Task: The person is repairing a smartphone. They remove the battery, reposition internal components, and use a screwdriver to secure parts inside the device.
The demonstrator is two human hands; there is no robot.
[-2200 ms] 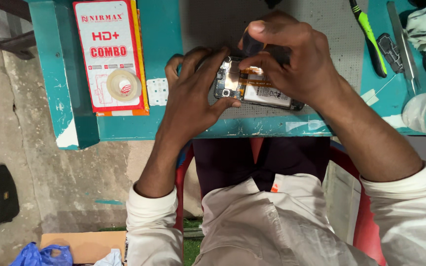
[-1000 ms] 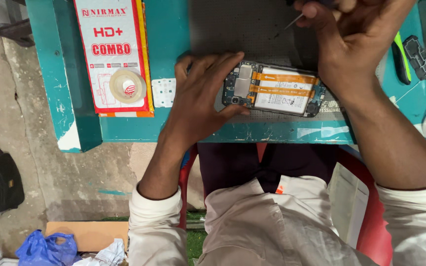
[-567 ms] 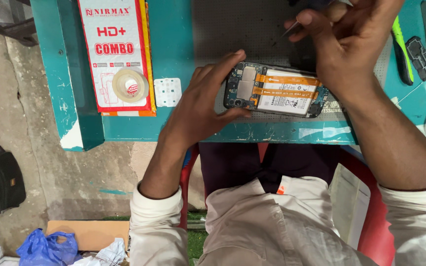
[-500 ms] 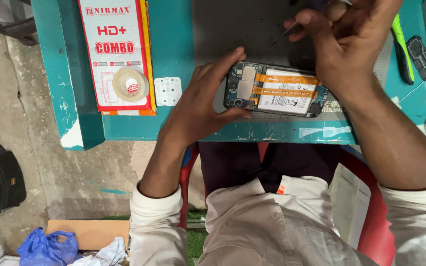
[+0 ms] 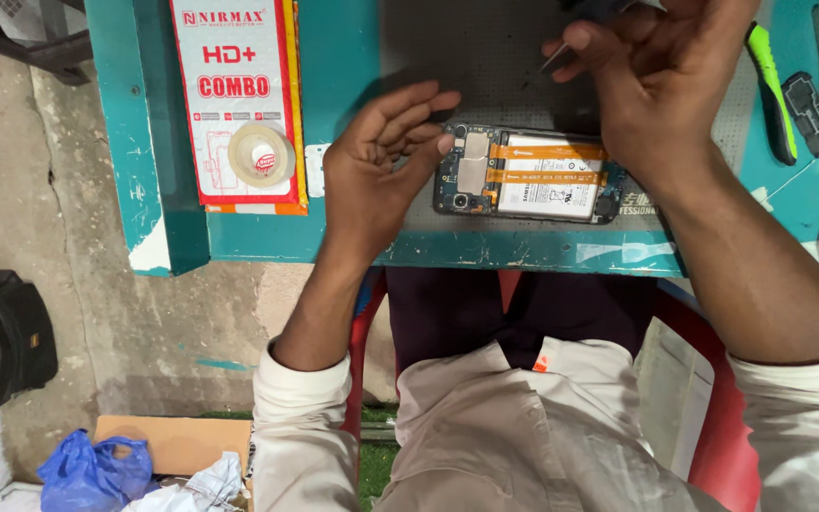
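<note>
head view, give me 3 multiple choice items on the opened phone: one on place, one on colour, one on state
1. Where does the roll of clear tape lie?
A. on the flat printed box
B. on the phone
C. on the floor

2. What colour is the table?
A. red
B. teal
C. white

3. How is the opened phone?
A. sealed shut
B. held in the air
C. flat on the mat with its back off

Answers: 1 A, the roll sits on the flat printed box. 2 B, its painted top and edge are teal. 3 C, battery and board show, the left hand touching its end while the right hand pinches a thin tool above it.
</note>
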